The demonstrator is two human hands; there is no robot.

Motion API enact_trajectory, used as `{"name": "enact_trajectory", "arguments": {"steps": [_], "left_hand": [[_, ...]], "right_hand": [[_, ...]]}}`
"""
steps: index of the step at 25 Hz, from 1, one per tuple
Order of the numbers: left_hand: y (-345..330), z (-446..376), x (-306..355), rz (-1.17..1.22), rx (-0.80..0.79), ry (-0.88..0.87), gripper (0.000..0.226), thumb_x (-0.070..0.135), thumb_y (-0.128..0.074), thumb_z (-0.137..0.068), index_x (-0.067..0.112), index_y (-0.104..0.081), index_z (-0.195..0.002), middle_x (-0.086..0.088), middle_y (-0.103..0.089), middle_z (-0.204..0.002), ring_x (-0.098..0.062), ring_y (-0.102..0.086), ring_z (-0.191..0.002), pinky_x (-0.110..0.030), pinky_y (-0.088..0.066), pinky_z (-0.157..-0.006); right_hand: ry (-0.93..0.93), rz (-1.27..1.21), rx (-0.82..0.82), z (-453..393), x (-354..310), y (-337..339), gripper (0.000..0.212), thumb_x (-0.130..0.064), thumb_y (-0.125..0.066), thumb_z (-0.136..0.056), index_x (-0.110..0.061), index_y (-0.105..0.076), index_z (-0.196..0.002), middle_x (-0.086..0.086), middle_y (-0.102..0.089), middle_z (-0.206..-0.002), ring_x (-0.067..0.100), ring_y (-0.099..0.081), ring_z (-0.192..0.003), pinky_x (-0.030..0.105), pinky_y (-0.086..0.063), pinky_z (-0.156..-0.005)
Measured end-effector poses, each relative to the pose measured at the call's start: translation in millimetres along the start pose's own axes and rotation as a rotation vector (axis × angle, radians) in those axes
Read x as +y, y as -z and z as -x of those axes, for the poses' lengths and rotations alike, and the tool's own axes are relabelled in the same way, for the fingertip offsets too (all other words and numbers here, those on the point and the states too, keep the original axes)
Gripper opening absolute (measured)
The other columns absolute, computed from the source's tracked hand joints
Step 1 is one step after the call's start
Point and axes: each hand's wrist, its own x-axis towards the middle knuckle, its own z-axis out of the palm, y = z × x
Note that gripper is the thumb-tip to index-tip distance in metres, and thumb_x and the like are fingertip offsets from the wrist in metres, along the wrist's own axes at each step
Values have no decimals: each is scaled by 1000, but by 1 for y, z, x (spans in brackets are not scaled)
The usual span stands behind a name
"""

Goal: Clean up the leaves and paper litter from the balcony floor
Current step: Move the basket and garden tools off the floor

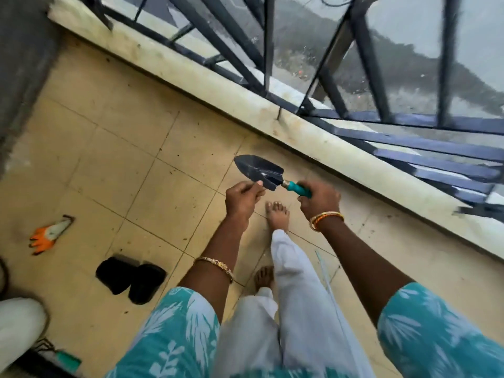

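**Trowel held in both hands above the balcony floor**

A person stands barefoot on the tiled balcony floor (114,165), looking down at both hands. The right hand (319,199) is curled tight round the teal handle of a small garden trowel (261,171), which is held clear of the floor with its dark metal blade pointing left and away. The left hand (241,199) has its fingers curled, and the thumb and fingertips touch the near edge of the blade close to where it joins the handle; whether they actually pinch the metal cannot be told.

Small dark specks and bits of debris (188,237) lie scattered over the beige tiles, thickest along the joints and beside the low parapet (218,85) that runs diagonally under the dark metal railing (362,64).

On the floor to the left lies an orange-and-white glove (49,234), and nearer the person, just beside each other, two black pots (131,281). A white rounded object (19,326), only partly in view, sits at the lower left edge.
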Motion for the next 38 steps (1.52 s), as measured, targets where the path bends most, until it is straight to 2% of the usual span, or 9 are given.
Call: {"name": "enact_trajectory", "arguments": {"steps": [8,13,16,19,22,25,31,35,38], "left_hand": [[19,176,-18,-131,-147,-98,10,6,-66,-88,11,-59,-82,-7,-66,-74,-13,-62,-67,-13,-52,-57],[-20,264,-43,-68,-254,-66,21,15,-62,-92,8,-57,-111,-8,-67,-92,-15,-66,-72,-24,-57,-66],[-69,310,-74,-136,-363,-57,29,11,-60,-93,3,-57,-120,-13,-64,-103,-17,-66,-76,-31,-56,-78],[-129,355,-119,-237,-435,-9,19,11,-60,-93,6,-56,-111,-13,-63,-100,-24,-62,-88,-35,-52,-86],[-194,397,-174,-330,-481,21,13,12,-62,-92,9,-56,-104,-13,-63,-101,-26,-62,-88,-34,-52,-82],[-261,439,-236,-450,-549,57,24,15,-63,-92,7,-57,-114,-12,-61,-106,-26,-60,-91,-33,-50,-83],[-394,511,-336,-643,-700,89,12,22,-68,-88,14,-60,-88,-10,-65,-100,-20,-64,-79,-27,-55,-69],[-469,536,-376,-811,-872,83,24,34,-62,-92,15,-62,-107,-3,-68,-102,-16,-65,-88,-26,-54,-74],[-505,530,-410,-932,-889,91,15,21,-62,-92,15,-65,-106,-2,-64,-94,-9,-57,-68,-21,-45,-60]], "right_hand": [[-232,-358,60,186,28,50,43,-22,-74,-77,-25,-64,-118,9,-64,-116,31,-51,-115,40,-40,-100],[-333,-468,155,293,110,76,43,-17,-78,-71,-23,-68,-113,10,-67,-111,32,-54,-111,42,-42,-99],[-420,-600,205,347,176,82,44,-11,-83,-65,-17,-70,-107,10,-68,-110,28,-61,-106,41,-46,-98],[-532,-685,248,396,246,84,42,-8,-83,-65,-13,-70,-104,10,-69,-108,26,-63,-102,35,-48,-95],[-602,-743,226,448,325,79,41,-9,-81,-68,-11,-69,-107,11,-68,-109,26,-62,-102,28,-47,-90],[-679,-758,207,497,400,74,41,-16,-81,-70,-11,-68,-109,11,-67,-110,27,-62,-102,31,-48,-91],[-737,-901,254,559,535,96,40,-14,-79,-72,-11,-67,-110,8,-66,-104,21,-59,-97,20,-40,-78],[-877,-1276,419,557,613,101,43,-6,-78,-71,-6,-65,-112,7,-61,-94,18,-57,-83,35,-51,-86],[-965,-1635,590,538,669,119,37,1,-71,-77,-5,-61,-112,8,-60,-88,16,-55,-75,15,-50,-55]]}}
